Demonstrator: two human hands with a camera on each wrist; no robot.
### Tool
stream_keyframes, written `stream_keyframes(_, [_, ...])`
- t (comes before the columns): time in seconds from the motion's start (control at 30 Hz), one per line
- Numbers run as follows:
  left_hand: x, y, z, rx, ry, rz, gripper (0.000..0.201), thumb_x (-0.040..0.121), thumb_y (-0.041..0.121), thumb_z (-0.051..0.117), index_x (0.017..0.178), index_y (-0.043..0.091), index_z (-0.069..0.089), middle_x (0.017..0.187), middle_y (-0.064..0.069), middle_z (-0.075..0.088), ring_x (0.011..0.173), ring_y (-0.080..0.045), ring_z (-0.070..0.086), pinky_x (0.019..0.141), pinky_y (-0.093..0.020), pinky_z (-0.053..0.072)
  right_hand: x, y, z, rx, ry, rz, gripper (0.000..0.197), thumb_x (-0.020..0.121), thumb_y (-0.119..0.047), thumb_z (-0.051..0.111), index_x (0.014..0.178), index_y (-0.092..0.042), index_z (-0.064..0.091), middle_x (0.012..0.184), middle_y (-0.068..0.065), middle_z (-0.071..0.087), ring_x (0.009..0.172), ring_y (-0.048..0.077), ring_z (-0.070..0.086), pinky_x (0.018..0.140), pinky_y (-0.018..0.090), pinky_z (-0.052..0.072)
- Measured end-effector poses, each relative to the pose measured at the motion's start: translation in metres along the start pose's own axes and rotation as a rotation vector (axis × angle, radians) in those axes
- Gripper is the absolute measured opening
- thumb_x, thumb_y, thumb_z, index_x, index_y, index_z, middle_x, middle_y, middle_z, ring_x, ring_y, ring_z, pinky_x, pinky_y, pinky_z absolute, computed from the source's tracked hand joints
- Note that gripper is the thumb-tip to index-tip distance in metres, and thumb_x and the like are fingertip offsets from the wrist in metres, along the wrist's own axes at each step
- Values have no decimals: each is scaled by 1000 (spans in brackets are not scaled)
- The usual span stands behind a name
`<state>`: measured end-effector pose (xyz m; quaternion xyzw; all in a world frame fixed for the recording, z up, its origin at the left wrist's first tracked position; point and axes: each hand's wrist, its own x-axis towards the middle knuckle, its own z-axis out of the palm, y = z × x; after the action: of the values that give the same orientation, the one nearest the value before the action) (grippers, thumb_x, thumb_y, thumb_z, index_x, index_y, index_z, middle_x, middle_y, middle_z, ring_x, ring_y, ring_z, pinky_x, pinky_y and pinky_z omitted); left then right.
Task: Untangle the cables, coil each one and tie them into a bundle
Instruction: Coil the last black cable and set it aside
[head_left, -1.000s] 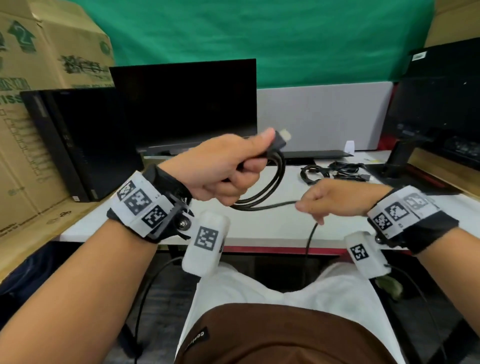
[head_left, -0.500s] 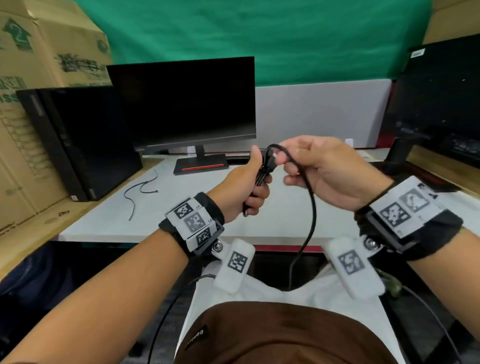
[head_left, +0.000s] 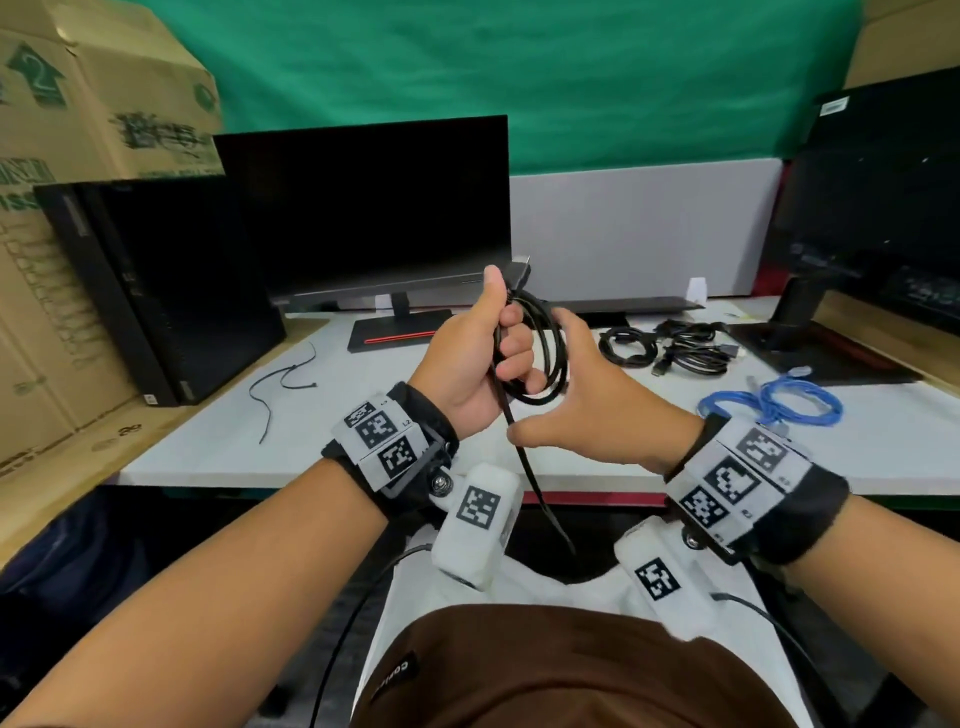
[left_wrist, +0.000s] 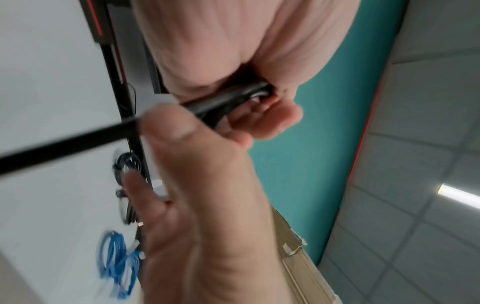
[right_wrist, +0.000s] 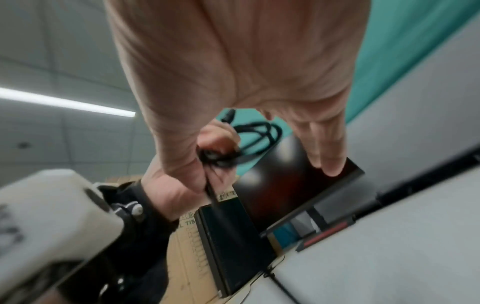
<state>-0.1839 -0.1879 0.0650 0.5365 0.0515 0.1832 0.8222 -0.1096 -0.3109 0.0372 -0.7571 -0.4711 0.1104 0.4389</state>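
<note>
My left hand (head_left: 485, 358) grips a small coil of black cable (head_left: 553, 358) above the front of the white table (head_left: 322, 447), thumb up. The cable's plug (head_left: 519, 273) sticks out above the thumb. The loose tail (head_left: 524, 467) hangs from the fist down past the table edge to my lap. My right hand (head_left: 582, 400) is open just behind and right of the coil, its thumb beside the tail. In the left wrist view the coil (left_wrist: 233, 96) is held in the left hand, and the tail (left_wrist: 64, 144) runs under the right thumb. The right wrist view shows the coil (right_wrist: 254, 139).
A coiled blue cable (head_left: 774, 402) lies on the table at the right, with black cable bundles (head_left: 675, 348) behind it. Thin black ties (head_left: 280, 379) lie at the left. A monitor (head_left: 363, 208), a PC tower (head_left: 156, 286) and a second monitor (head_left: 872, 234) stand at the back.
My right hand has let go of the cable near the plug, dropped lower and opened. Another loop now sits in the coil held by my left hand.
</note>
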Motion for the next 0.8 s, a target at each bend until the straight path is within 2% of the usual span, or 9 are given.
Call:
stream_keyframes(0.07, [0,0,2,-31,-31,-2,49,98,60,38,73,19,44,47,8,32,31,-7,25,41,-24,40,-2,1,5,128,-36,23,114,68,-9,80,152,-37,9,107,1,61,76,7,68,73,30,61])
stream_keyframes(0.13, [0,3,1,-31,-32,-6,49,99,60,37,74,19,44,45,9,30,30,-6,23,37,-22,33,-2,-1,9,301,-3,21,100,66,3,75,145,-36,27,107,18,63,66,20,68,67,46,62])
stream_keyframes(0.23, [-2,13,-5,-8,-53,-81,48,99,59,37,74,19,43,44,9,28,28,-5,22,34,-21,24,0,-2,8,399,-42,34,78,69,6,64,133,-30,39,89,28,61,45,18,51,44,30,44])
stream_keyframes(0.33, [-5,21,-9,67,-84,-182,48,99,59,39,71,20,43,44,10,25,27,-5,19,33,-20,20,1,2,0,383,-152,91,62,75,-5,73,124,-26,41,81,14,52,45,13,37,42,25,30])
stream_keyframes(0.4, [-8,24,-9,90,-109,-233,50,100,58,38,68,20,42,43,10,25,27,-5,18,33,-20,17,1,4,-6,453,-226,116,59,77,-29,80,121,-21,42,80,8,50,44,12,29,41,21,24])
stream_keyframes(0.5, [-11,26,-5,100,-133,-268,53,100,59,38,63,21,40,42,9,24,27,-6,18,35,-21,14,6,4,-9,530,-187,135,48,91,-58,56,107,-14,45,89,9,45,40,10,24,42,16,19])
stream_keyframes(0.6, [-12,21,4,54,-121,-246,55,100,60,39,61,21,40,44,8,24,29,-8,20,37,-21,23,10,6,-5,554,3,173,35,105,-45,37,86,-17,41,78,13,49,37,8,23,41,12,19])
stream_keyframes(0.73, [-16,14,11,-50,-209,-206,54,92,67,40,66,19,41,41,8,27,29,-8,25,49,-26,48,12,8,-5,593,78,158,31,107,-39,34,86,-16,40,51,-5,49,40,9,22,40,13,19])
stream_keyframes(0.8, [-20,16,11,-18,-303,-187,52,90,67,37,68,20,42,37,9,27,27,-7,24,56,-29,47,13,7,-8,605,44,111,29,106,-40,36,92,-16,40,50,-4,46,40,10,21,40,14,19])
